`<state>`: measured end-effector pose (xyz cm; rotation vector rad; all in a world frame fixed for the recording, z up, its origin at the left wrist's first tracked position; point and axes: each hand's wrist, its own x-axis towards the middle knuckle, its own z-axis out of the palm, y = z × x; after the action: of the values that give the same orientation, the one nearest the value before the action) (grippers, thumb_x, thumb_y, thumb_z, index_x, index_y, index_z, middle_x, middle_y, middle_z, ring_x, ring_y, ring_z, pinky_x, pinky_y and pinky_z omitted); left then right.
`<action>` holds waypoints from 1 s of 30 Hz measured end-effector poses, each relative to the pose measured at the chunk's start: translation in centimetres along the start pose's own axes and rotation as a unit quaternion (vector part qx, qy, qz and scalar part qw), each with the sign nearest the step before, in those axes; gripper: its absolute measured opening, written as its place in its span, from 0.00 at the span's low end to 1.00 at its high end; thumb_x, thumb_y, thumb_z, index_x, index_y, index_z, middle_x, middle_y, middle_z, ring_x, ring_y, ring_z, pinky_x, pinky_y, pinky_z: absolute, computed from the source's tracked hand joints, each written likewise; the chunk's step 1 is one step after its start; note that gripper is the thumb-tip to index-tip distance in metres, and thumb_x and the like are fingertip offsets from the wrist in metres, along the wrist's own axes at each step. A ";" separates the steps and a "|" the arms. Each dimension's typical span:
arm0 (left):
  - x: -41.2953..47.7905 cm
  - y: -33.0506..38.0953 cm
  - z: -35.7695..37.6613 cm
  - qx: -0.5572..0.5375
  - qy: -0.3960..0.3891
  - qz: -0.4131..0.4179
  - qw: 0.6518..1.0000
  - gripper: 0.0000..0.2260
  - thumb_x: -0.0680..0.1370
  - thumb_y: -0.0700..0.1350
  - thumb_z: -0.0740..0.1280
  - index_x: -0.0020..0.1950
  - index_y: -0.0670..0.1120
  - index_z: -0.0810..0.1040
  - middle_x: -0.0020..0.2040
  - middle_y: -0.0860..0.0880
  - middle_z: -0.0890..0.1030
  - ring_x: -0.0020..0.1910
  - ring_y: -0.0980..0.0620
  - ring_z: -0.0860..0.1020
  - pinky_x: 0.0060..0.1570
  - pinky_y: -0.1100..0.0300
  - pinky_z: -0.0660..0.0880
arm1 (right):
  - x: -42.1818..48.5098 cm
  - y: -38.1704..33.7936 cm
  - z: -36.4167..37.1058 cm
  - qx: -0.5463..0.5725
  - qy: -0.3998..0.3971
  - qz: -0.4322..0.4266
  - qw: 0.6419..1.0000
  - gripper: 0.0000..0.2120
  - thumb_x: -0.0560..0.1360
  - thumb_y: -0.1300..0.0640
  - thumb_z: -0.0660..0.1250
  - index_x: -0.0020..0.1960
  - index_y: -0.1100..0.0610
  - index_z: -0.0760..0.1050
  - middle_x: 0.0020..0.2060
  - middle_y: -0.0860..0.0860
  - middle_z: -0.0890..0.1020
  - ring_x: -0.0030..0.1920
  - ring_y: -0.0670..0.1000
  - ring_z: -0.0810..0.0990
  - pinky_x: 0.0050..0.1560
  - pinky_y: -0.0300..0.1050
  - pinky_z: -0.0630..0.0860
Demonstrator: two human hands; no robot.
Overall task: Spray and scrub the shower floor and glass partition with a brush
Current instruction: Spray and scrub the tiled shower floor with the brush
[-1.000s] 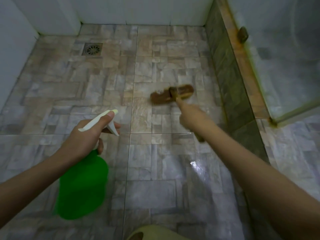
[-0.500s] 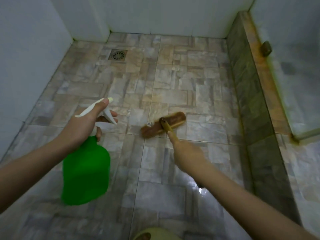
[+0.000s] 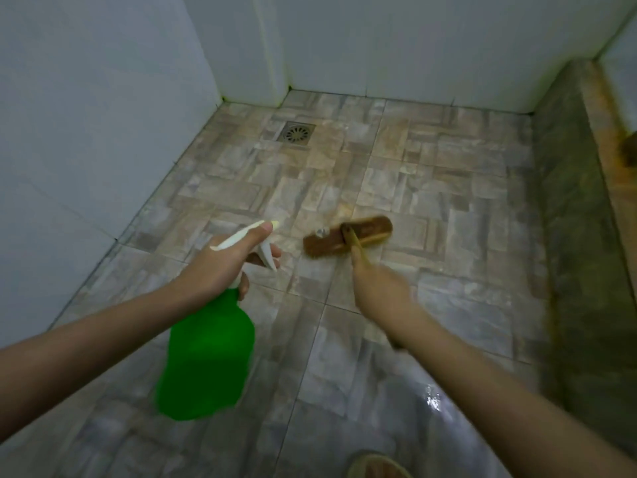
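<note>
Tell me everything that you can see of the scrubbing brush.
The brush has a long brown head, wooden as it looks, lying bristles-down on the tiled floor. A yellowish handle joins its middle and slants back to the right hand, which grips it. A small pale spot sits near its left end.

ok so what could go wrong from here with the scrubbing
The floor shines wet close to the foot, so leaning into a stroke could bring a slip. The right hand alone holds the brush by its handle; a hard push might twist it out of the grip. The left hand has a finger at the spray bottle trigger, so a stray squeeze could spray unaimed.
</note>
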<state>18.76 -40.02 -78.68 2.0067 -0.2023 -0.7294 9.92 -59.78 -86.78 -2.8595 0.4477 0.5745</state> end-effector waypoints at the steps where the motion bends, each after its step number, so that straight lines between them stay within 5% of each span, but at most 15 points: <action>1: 0.3 0.5 0.1 -0.002 0.010 -0.001 1.000 0.21 0.75 0.65 0.63 0.50 0.49 0.84 0.48 0.49 0.87 0.40 0.32 0.80 0.22 0.59 0.71 | 3.1 0.0 -1.0 0.014 0.011 0.000 1.000 0.32 0.80 0.65 0.51 0.79 0.55 0.40 0.63 0.63 0.75 0.46 0.58 0.78 0.42 0.49 0.71; 5: 1.3 3.0 -0.3 -0.006 0.049 0.020 0.999 0.14 0.79 0.63 0.64 0.50 0.55 0.82 0.48 0.49 0.88 0.48 0.30 0.81 0.24 0.58 0.71 | 11.4 0.3 -4.7 0.066 0.024 0.011 0.997 0.35 0.79 0.64 0.53 0.79 0.48 0.40 0.60 0.62 0.76 0.52 0.61 0.79 0.42 0.51 0.72; 10: 0.9 7.2 -2.1 -0.049 0.096 0.020 0.994 0.15 0.82 0.57 0.62 0.54 0.49 0.82 0.48 0.44 0.87 0.37 0.30 0.78 0.22 0.60 0.70 | 2.7 -1.4 -1.8 0.058 -0.036 -0.004 0.998 0.32 0.80 0.65 0.50 0.79 0.54 0.39 0.57 0.59 0.78 0.49 0.57 0.79 0.44 0.49 0.71; 12: 0.7 8.1 -3.0 -0.047 0.102 0.007 0.994 0.16 0.82 0.57 0.61 0.57 0.48 0.81 0.47 0.46 0.88 0.29 0.38 0.74 0.23 0.61 0.70 | 5.1 -2.0 -2.6 0.028 -0.036 -0.010 0.999 0.31 0.80 0.65 0.50 0.79 0.56 0.41 0.59 0.59 0.77 0.52 0.57 0.79 0.45 0.49 0.71; 16: 0.4 9.5 -4.6 -0.034 0.116 0.028 0.992 0.15 0.82 0.58 0.61 0.52 0.51 0.82 0.49 0.46 0.88 0.32 0.37 0.75 0.24 0.61 0.70 | 14.1 -2.8 -6.9 0.049 -0.013 -0.015 0.999 0.31 0.81 0.62 0.52 0.79 0.52 0.42 0.64 0.62 0.73 0.59 0.60 0.76 0.54 0.53 0.75; 19: 0.8 9.9 -5.7 -0.055 0.132 0.038 0.989 0.16 0.83 0.57 0.60 0.52 0.48 0.82 0.48 0.45 0.88 0.22 0.48 0.71 0.23 0.61 0.70 | 11.4 -2.1 -6.0 0.068 -0.019 -0.017 0.997 0.32 0.80 0.63 0.52 0.79 0.50 0.40 0.61 0.61 0.75 0.55 0.59 0.78 0.51 0.52 0.76; 24: 3.0 8.2 -6.5 -0.062 0.115 0.014 0.991 0.14 0.82 0.58 0.61 0.55 0.52 0.81 0.48 0.45 0.88 0.32 0.37 0.75 0.22 0.61 0.69 | 8.4 -3.0 -3.6 0.030 -0.029 0.002 0.999 0.35 0.79 0.66 0.52 0.79 0.51 0.37 0.55 0.59 0.79 0.45 0.56 0.79 0.40 0.48 0.72; 30: 6.5 5.0 -7.5 -0.078 0.085 0.028 0.993 0.16 0.79 0.63 0.64 0.39 0.58 0.86 0.47 0.49 0.88 0.47 0.25 0.80 0.24 0.61 0.70 | 19.8 -4.0 -7.8 0.054 0.006 -0.016 0.998 0.38 0.78 0.65 0.55 0.78 0.45 0.39 0.55 0.61 0.76 0.44 0.58 0.79 0.44 0.54 0.80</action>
<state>28.99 -39.90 -74.48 1.8953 -0.0983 -0.5200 31.36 -62.92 -87.20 -2.7622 0.4199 0.5123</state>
